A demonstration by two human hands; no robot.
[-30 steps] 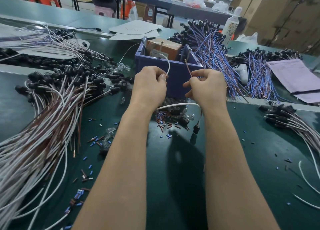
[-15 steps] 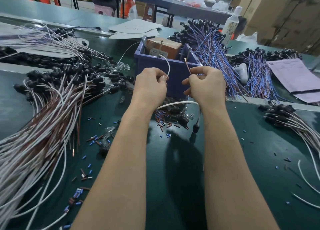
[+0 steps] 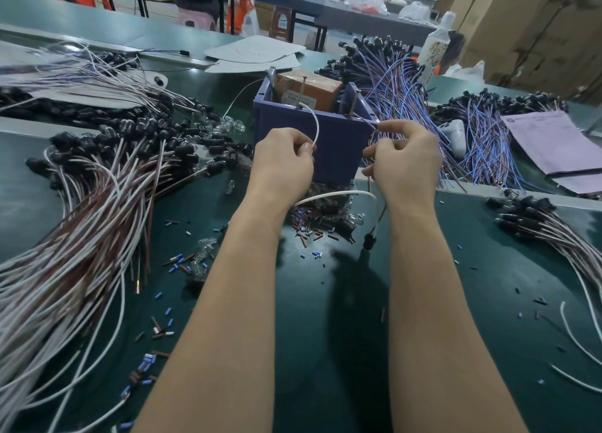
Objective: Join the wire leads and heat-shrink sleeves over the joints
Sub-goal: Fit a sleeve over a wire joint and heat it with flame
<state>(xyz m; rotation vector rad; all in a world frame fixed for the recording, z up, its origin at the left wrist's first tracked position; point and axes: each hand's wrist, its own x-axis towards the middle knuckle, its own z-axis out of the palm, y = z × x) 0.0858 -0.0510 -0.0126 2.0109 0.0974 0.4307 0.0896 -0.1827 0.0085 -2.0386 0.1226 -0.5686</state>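
We watch one wire pair held up over the bench, its two leads apart and not yet joined.

At far left, a heap of white and reddish-brown insulated wires with black moulded caps (image 3: 81, 237) fans across the dark green bench mat (image 3: 325, 335), probably stock kept within reach. The left hand (image 3: 281, 168) has curled fingers, thumb and forefinger pinching the thin white plastic-coated lead (image 3: 315, 129), which arcs stiffly up before the blue plastic bin (image 3: 332, 139). It loops slackly below to the right hand (image 3: 404, 162), whose curled fingers pinch the fine brown lead (image 3: 366, 120); a small black cap (image 3: 368, 241) dangles beneath. We judge the ends are raised and kept apart to free the tips for twisting. Short brown and blue tube sleeves (image 3: 309, 230) lie scattered beneath; we see none on either lead. Rightmost lie glossy blue-violet wire bundles (image 3: 400, 84).
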